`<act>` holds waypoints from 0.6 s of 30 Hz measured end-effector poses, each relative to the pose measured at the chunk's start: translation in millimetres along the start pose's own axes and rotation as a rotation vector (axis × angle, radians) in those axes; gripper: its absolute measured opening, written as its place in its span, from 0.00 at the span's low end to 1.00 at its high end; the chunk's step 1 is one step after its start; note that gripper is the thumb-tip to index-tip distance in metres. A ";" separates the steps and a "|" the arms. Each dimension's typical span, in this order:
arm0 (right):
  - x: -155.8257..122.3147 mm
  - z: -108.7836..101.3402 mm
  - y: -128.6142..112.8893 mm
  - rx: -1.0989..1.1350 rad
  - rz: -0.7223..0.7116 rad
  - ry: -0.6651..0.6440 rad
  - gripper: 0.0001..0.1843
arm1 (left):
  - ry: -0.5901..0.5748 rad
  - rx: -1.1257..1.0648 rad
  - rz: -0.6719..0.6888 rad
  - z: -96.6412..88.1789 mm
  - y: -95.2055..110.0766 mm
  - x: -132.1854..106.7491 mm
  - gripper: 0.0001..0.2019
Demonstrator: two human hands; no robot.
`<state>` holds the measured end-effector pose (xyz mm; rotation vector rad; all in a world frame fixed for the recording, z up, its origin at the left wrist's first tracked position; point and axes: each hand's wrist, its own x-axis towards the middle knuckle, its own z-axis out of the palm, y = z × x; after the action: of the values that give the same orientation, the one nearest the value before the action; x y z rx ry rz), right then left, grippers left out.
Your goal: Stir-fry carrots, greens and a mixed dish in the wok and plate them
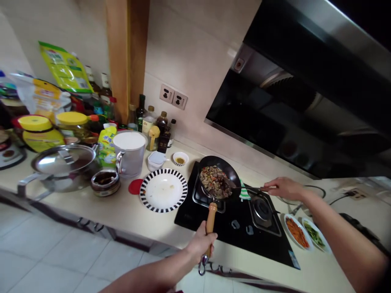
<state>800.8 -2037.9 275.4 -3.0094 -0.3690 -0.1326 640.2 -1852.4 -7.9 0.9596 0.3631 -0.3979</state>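
Note:
My left hand (201,241) is wrapped round the wooden handle of a black wok (235,176), which sits over the left burner of a black gas stove (226,244). Chopped food (214,179) with red and green bits fills the wok's bottom, and a darker reddish-brown portion lies on its right side. My right hand (284,188) grips the wooden end of a spatula (252,188). Its dark blade reaches into the food, partly buried there. Behind the spatula, a green and white striped cloth (244,192) shows beside the wok.
Left of the stove are a striped-rim plate (148,203), a small sauce bowl (181,158), an open jar (105,183), a lidded pot (65,173) and several bottles (161,120). Dishes of orange strips (297,232) and green slices (314,235) stand right. A range hood (244,140) overhangs.

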 end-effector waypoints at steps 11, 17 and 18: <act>72.9 -29.5 -60.8 -0.370 0.018 -0.664 0.09 | 0.070 0.054 0.033 1.2 1.4 -4.7 0.37; 61.4 0.2 -78.4 -0.261 -0.054 -0.699 0.17 | 0.088 0.103 -0.004 4.2 7.1 -7.0 0.25; 57.8 3.0 -76.7 -0.257 -0.074 -0.710 0.17 | 0.097 0.101 -0.006 4.8 8.0 -7.4 0.24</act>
<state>838.1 -1949.9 285.5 -3.1892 -0.5493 0.9717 638.2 -1851.2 3.8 1.0794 0.4375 -0.3790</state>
